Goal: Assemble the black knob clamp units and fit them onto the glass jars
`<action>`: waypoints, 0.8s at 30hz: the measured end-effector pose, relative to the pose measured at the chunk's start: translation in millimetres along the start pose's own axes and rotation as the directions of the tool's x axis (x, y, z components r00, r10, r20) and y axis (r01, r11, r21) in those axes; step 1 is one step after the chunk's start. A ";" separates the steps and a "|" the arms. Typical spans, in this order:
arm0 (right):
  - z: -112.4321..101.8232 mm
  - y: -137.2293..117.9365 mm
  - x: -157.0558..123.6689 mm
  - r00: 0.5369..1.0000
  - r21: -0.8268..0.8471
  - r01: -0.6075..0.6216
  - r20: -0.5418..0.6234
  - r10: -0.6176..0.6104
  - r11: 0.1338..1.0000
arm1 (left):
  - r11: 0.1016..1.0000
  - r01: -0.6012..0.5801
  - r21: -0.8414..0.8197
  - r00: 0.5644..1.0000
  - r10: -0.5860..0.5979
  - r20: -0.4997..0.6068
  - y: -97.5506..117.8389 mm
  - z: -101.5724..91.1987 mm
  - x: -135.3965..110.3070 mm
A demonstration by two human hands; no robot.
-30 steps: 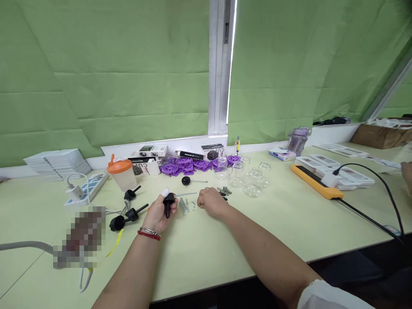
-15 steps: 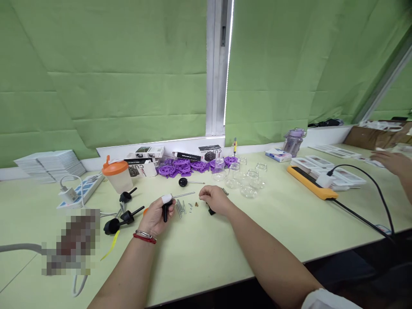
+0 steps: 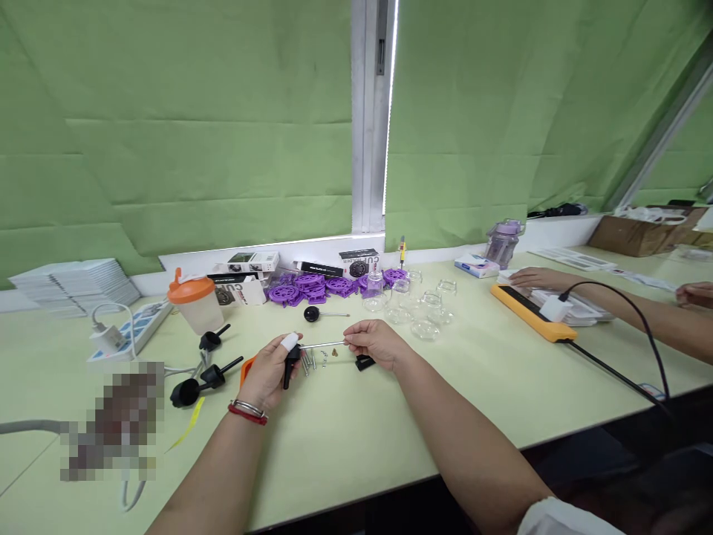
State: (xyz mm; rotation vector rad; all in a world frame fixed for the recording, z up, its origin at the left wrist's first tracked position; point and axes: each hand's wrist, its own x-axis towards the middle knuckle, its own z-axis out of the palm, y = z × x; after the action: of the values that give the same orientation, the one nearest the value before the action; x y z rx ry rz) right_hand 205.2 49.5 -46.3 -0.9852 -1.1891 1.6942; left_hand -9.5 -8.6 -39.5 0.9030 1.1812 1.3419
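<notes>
My left hand [image 3: 266, 377] is closed around a black part [image 3: 291, 362] from which a thin metal rod [image 3: 323, 345] points right. White wrapping covers its thumb tip. At the rod's far end, my right hand [image 3: 379, 345] pinches with thumb and fingertips; anything small between them is too hidden to name. Below the rod lie several metal pins [image 3: 308, 363], tiny silver bits [image 3: 324, 359] and small brass-coloured pieces [image 3: 335, 352]. A black rectangular piece [image 3: 365, 362] rests under my right hand. Behind, a screwdriver-like tool with a round black knob [image 3: 312, 314] lies flat.
Black cup-shaped parts [image 3: 212, 376] and an orange-lidded cup [image 3: 194, 305] stand left. Purple wheel-shaped pieces [image 3: 309, 286] and boxes [image 3: 245, 291] line the back. Clear glass cups [image 3: 426, 329] sit right of centre. Another person's hand [image 3: 538, 279] reaches beyond the orange power strip [image 3: 529, 312].
My right fingertips have come to the rod's end, where there was a gap before. The other person's arm has moved in over the white stack at the right.
</notes>
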 end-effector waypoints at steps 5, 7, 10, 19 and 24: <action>1.0 0.2 -0.4 1.000 0.004 -0.012 -0.006 0.012 1.000 | 0.993 0.010 0.119 0.999 -0.005 -0.041 -1.5 -0.1 0.1; 1.0 1.6 0.6 1.000 -0.007 -0.007 -0.001 0.007 1.000 | 0.991 0.026 0.131 0.998 -0.019 -0.058 -1.6 0.6 -0.1; 1.3 3.8 1.8 1.000 -0.038 0.013 0.007 -0.013 0.999 | 0.990 0.037 0.135 0.997 -0.027 -0.076 -1.1 2.2 -1.0; 3.4 7.9 2.2 0.998 -0.140 0.061 0.005 -0.061 0.988 | 0.988 0.031 0.151 0.999 -0.027 -0.033 -0.8 2.0 -2.3; 3.9 8.1 2.0 0.998 -0.150 0.070 0.015 -0.069 0.986 | 0.985 0.031 0.167 0.999 -0.025 -0.036 -1.7 0.8 -1.5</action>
State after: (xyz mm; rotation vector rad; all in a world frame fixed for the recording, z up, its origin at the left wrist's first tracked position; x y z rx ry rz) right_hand 199.4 48.4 -53.4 -1.0144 -1.3582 1.5750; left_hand -8.2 -10.1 -40.8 0.9826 1.3432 1.2528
